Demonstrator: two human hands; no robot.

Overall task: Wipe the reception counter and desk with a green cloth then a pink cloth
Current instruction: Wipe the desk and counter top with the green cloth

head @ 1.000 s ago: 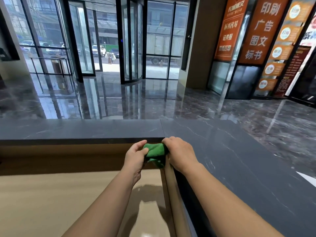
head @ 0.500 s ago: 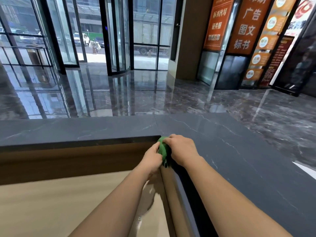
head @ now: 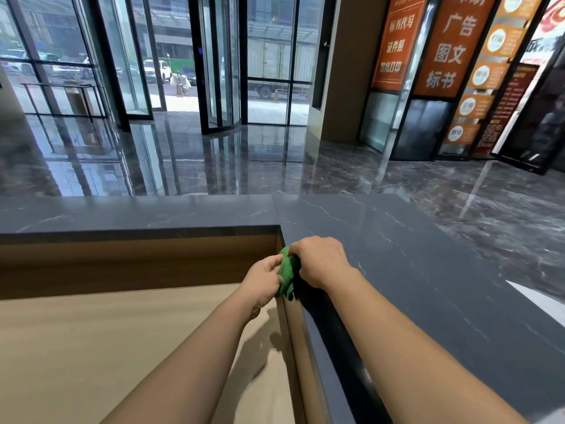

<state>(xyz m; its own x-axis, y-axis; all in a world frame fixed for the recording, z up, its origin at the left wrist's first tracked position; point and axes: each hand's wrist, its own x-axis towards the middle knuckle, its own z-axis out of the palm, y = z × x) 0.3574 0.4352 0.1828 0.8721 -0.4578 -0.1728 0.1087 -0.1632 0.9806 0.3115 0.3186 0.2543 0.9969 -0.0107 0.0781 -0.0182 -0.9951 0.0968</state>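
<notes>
Orange sign: 广告图文标书 | left hand, right hand | grip: holding green cloth

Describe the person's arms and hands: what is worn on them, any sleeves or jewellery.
The left hand and right hand are bare: no gloves, rings, watch or bracelets show. The left forearm and right forearm are uncovered too; the only hint of clothing is a pale sliver at the picture's bottom right corner, perhaps a sleeve edge.
</notes>
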